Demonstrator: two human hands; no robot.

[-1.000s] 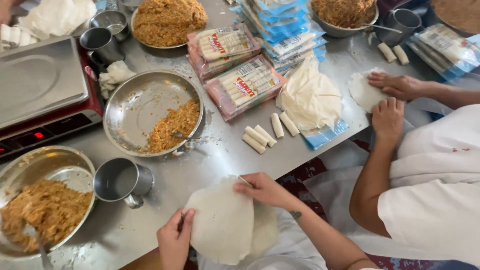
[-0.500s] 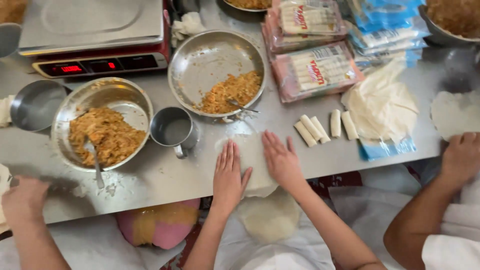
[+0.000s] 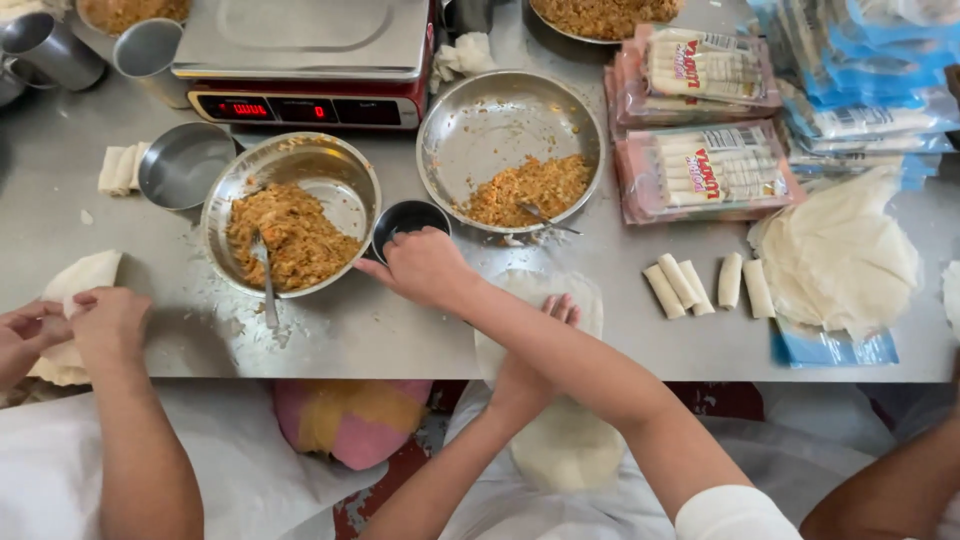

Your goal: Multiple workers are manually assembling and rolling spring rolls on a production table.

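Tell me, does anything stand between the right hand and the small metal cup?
Nothing visible does. The right hand is at the near rim of the small metal cup, with no gap showing between them. The left hand lies flat on a round wrapper, off to the side.

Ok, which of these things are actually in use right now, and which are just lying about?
In use:
- right hand at the small dark cup
- left hand flat on the round wrapper

Lying about, untouched:
- weighing scale
- finished rolls
- wrapper packets
- loose wrapper stack
- steel mug
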